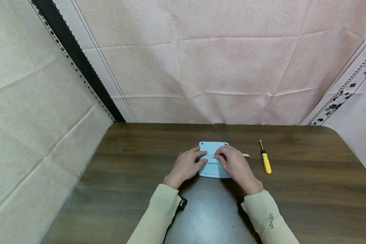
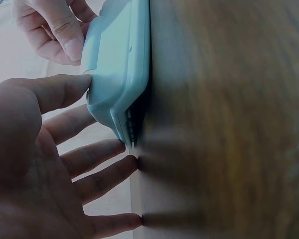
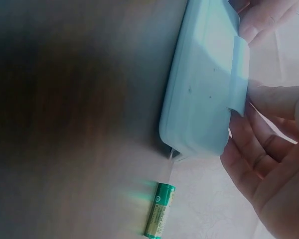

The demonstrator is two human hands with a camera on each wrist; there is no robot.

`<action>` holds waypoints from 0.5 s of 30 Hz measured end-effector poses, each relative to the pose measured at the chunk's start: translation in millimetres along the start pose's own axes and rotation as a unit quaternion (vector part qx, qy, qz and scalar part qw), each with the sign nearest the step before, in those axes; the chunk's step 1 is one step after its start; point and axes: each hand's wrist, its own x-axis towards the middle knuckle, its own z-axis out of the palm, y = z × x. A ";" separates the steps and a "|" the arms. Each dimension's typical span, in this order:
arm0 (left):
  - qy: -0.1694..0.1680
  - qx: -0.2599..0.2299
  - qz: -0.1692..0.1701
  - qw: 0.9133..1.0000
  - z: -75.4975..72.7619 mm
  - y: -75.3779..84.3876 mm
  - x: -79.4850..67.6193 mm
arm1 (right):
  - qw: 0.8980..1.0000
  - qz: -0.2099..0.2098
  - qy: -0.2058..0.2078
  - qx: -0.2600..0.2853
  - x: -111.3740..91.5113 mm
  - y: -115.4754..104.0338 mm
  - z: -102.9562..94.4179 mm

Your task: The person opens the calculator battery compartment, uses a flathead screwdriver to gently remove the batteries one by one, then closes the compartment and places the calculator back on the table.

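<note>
A light blue calculator [image 1: 214, 171] lies face down on the table, its battery cover [image 3: 240, 74] sticking up from the back. On its left side my left hand [image 1: 187, 164] steadies it, thumb against the cover area. The other left fingers [image 2: 107, 174] reach out fairly straight past the calculator's edge. With curled fingers and thumb, my right hand [image 1: 234, 163] pinches the battery cover at its right end. The inside of the battery compartment is hidden. A green battery [image 3: 160, 210] lies on the table just right of the calculator, partly behind my right hand in the head view.
Farther right lies a yellow-handled screwdriver [image 1: 266, 162], its tip pointing to the back. The brown wooden table [image 1: 134, 162] ends at a pale patterned cloth [image 1: 219, 74] hanging behind it. More pale cloth hangs at both sides.
</note>
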 end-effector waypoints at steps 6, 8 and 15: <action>0.000 0.002 -0.005 1.000 0.4 1.0 0.0 | 0.999 0.009 -0.014 -0.028 -0.6 -0.7 -0.8; 0.001 0.002 -0.006 1.000 0.5 1.7 -0.5 | 0.999 0.013 -0.021 -0.033 -0.7 -0.6 -0.8; 0.003 0.006 -0.009 1.000 1.7 1.6 0.0 | 0.998 0.056 -0.028 -0.013 -0.1 1.9 -0.3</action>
